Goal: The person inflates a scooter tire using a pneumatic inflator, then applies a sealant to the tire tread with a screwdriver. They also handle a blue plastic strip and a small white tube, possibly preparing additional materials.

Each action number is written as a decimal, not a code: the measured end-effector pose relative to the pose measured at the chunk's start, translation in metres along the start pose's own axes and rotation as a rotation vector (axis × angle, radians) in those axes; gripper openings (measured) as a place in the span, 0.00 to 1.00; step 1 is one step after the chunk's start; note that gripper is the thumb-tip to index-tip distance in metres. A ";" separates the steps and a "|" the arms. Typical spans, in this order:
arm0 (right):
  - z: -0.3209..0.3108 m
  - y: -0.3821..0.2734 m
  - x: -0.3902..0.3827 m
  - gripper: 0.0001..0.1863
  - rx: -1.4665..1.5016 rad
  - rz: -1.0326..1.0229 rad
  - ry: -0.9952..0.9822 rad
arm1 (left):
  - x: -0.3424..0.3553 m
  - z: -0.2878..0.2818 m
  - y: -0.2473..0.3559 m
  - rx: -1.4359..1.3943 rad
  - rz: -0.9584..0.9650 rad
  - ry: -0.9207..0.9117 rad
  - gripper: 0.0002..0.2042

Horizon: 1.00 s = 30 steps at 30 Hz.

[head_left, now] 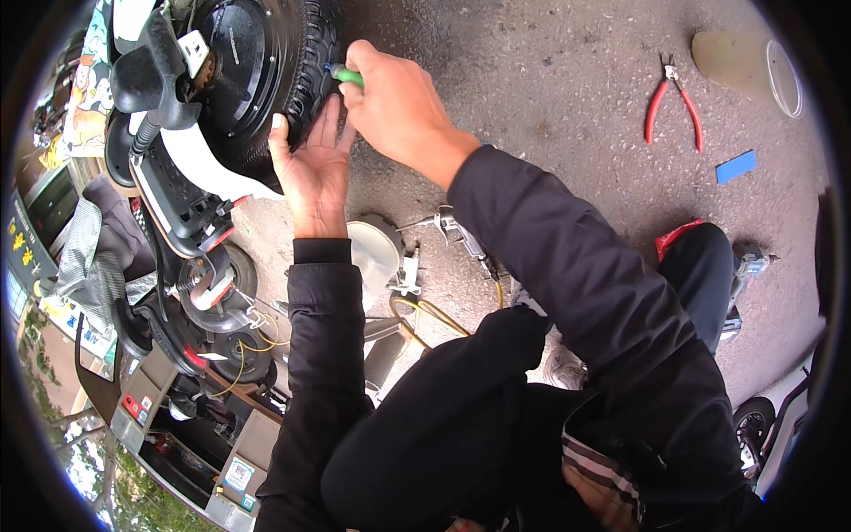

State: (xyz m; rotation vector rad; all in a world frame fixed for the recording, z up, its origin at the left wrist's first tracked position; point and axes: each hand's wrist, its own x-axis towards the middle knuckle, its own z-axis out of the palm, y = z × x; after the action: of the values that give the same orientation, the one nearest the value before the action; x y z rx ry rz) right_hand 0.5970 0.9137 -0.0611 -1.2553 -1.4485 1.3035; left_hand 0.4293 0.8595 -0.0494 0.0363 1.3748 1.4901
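A black knobbly tyre stands at the upper left, on a wheel with a black disc-shaped hub. My right hand is closed round a small tool with a green handle. Its bluish end meets the tread at the tyre's right side; the very tip cannot be made out. Palm up, my left hand lies against the tyre just below, fingers stretched out and thumb apart, with nothing in it. A white curved fender runs beneath the wheel, beside my left hand.
Red-handled pliers, a translucent cup and a blue strip lie on the ground at right. An air blow gun with a yellow hose rests near a bucket. A power drill is beyond my knee.
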 end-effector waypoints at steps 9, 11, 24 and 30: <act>-0.024 0.006 -0.038 0.15 0.847 0.757 -0.264 | -0.007 -0.001 0.000 -0.027 0.038 0.041 0.37; -0.036 -0.001 -0.039 0.17 1.126 0.940 -0.272 | -0.006 -0.001 0.000 -0.042 0.033 0.054 0.37; -0.192 -0.008 -0.139 0.14 0.355 0.764 -0.219 | -0.010 0.007 -0.004 -0.020 0.017 0.015 0.42; -0.200 -0.016 -0.157 0.17 0.062 0.529 -0.217 | -0.070 0.002 -0.036 0.434 -0.067 -0.104 0.40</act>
State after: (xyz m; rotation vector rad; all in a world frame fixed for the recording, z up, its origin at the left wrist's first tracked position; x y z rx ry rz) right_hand 0.8175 0.7983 -0.0073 -1.5569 -1.2457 1.8676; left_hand 0.4841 0.8060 -0.0338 0.3334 1.5742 1.0966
